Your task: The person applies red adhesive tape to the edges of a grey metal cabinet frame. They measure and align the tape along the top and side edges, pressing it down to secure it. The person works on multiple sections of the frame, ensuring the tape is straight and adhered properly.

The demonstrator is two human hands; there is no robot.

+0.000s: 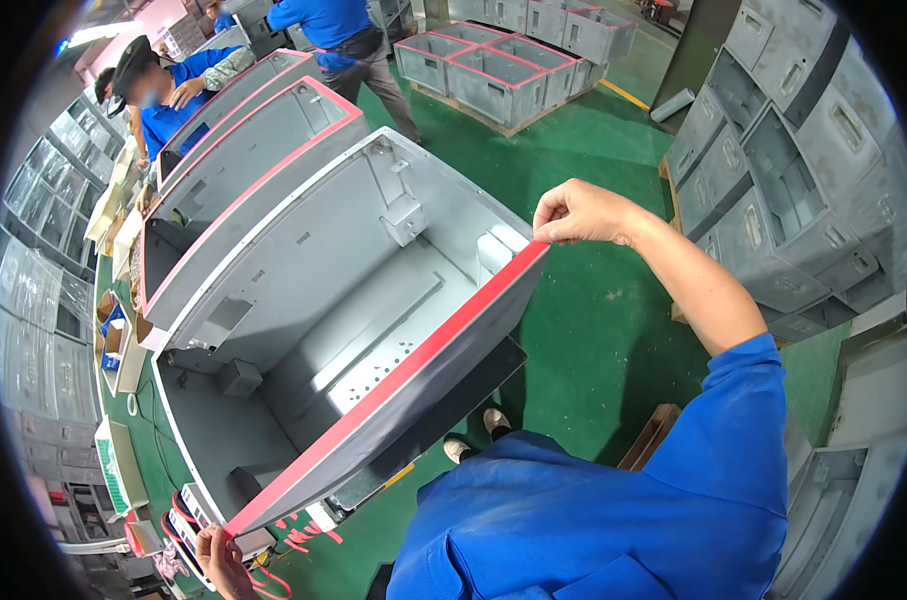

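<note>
- My right grip [573, 214] is closed in a pinch, thumb and bent fingers together, on the end of the red strip [473, 309] at the right corner of the box [278, 230].
- My left grip [223, 562] is at the strip's other end, at the lower left; its fingertips touch that end, but I cannot tell whether they pinch it.
- The strip runs straight between my two grips, along the near rim of the box; I cannot tell whether it touches the rim all the way.
- The box is right in front of me, grey and open upward, its inside in plain sight: a small block [405, 220] on the far wall, a cluster of holes [373, 372] in the base.
- Just beyond it stands a second box [263, 180], red along its rim, and behind that a third box [238, 95], red-edged too.
- Two co-workers in blue are past these: one [168, 110] in a dark cap and a mask, one [338, 35] with the head out of view.
- More red-edged boxes [503, 75] sit at the top, on the green floor [593, 330] side of the room.
- Bare grey boxes [763, 205] are stacked to my right.
- My shoes [494, 420] show below the near side of the box.
</note>
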